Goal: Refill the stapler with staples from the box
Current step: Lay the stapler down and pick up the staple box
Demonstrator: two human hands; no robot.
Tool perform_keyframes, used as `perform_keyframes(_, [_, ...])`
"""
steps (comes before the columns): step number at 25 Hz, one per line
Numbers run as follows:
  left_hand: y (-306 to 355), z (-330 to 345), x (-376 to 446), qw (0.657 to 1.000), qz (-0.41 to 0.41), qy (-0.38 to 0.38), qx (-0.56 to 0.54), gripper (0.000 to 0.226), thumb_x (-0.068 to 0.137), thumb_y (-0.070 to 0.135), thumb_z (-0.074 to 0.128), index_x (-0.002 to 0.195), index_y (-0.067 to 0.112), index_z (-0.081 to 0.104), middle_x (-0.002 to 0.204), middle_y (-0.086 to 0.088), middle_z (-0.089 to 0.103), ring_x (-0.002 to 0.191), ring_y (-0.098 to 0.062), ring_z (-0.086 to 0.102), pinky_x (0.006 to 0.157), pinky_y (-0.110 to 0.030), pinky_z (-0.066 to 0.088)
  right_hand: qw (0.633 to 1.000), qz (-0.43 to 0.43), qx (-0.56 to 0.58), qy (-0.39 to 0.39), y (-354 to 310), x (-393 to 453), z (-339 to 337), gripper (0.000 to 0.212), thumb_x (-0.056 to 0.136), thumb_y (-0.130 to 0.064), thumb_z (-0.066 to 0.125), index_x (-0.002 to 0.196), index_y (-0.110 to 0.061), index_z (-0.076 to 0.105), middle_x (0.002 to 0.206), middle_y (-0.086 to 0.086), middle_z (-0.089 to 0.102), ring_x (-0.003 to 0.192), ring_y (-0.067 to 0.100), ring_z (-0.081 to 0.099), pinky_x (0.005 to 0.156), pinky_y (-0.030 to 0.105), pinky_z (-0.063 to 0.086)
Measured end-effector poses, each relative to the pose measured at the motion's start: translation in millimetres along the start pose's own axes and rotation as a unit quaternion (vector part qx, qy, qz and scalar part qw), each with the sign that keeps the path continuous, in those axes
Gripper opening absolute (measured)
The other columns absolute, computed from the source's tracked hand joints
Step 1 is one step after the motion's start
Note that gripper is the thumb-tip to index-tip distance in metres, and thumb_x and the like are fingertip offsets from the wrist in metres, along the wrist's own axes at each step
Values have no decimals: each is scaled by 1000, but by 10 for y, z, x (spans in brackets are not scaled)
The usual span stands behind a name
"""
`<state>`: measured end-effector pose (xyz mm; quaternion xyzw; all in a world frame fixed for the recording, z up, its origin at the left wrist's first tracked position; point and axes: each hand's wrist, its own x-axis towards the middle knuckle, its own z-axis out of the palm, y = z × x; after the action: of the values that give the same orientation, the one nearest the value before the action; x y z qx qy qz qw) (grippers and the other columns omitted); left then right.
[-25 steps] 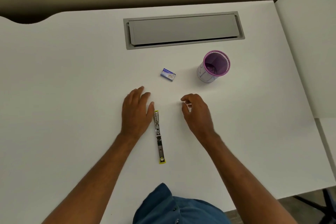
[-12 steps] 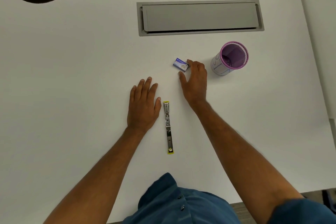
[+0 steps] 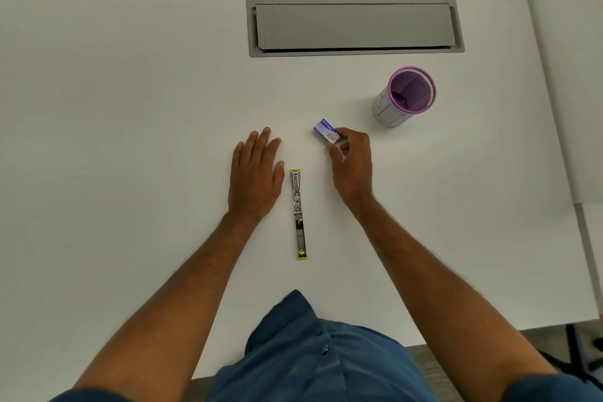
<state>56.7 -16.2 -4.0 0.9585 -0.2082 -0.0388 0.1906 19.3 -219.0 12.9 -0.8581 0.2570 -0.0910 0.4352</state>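
Note:
A yellow stapler [image 3: 298, 214] lies unfolded flat on the white desk [image 3: 130, 140], its metal staple channel facing up and running toward me. My left hand [image 3: 256, 176] rests palm down just left of the stapler's far end, fingers spread, holding nothing. My right hand [image 3: 352, 163] is to the right of the stapler. Its thumb and fingertips pinch a small blue and white staple box [image 3: 325, 131], which looks slightly lifted and tilted.
A purple mesh pen cup [image 3: 404, 96] stands to the right of the box, beyond my right hand. A grey cable hatch [image 3: 355, 28] is set into the desk at the back. A white partition [image 3: 571, 91] borders the right side.
My right hand reached forward to the staple box, closed on it and drew it back toward me. My left hand stayed flat beside the stapler.

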Motion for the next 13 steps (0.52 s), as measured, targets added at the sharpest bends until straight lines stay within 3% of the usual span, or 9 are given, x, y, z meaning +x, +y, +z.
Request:
perform_keyframes(3, [146,-92,-12,987,-81,7,-138,42,103,23,43,143,13,50,157,-6,42,149,-25,32,124,-41,17,996,46,72,-6,37,-385,-94,29,95,-15,64,123,-18,59,115,-2,59,91,9,60,82,18,48])
perform_keyframes(7, [478,-329,-226,902,-226,58,-363,39,102,31,40,138,20,51,139,1,60,128,-15,54,108,-27,39,986,95,133,-38,-45,-929,-256,26,96,-21,63,121,-26,59,108,-18,68,92,3,66,80,20,51])
perform_keyframes(10, [815,-480,-495,809,-264,39,-524,31,99,31,40,122,25,61,115,3,71,105,-18,68,90,-29,52,983,65,162,-59,-214,-1285,-392,25,97,-22,63,120,-29,57,109,-24,68,97,5,68,79,21,55])
perform_keyframes(13, [1087,-543,-783,659,-322,-44,-678,33,101,38,44,115,20,67,112,-7,75,102,-25,71,87,-36,56,981,27,166,-100,-375,-1558,-513,25,95,-22,67,118,-27,58,106,-25,68,92,8,70,75,20,56])
